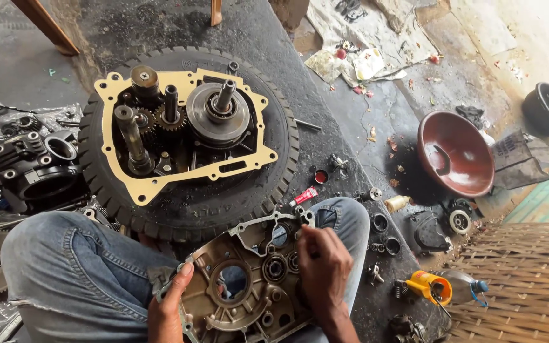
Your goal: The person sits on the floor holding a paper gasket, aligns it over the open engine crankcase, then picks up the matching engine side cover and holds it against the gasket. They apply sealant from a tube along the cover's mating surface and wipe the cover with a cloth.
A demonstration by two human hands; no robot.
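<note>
While the engine cover (pixel 249 292) rests across your knees, your left hand (pixel 168 311) clamps its near-left edge, thumb on top and fingers curled underneath. Your right hand (pixel 323 267) sits at the cover's upper right rim, fingers pinched narrow on what looks like a small tool or scrap; I cannot tell which. Judging by this, the cover's mating face is partly cleaned, with a strip of grey gasket remnant (pixel 258 223) left along its top edge. Ahead on the floor, the open crankcase (pixel 182 121) lies on a tyre (pixel 192 209) with a fresh tan gasket (pixel 160 181) already seated, so refitting remains.
</note>
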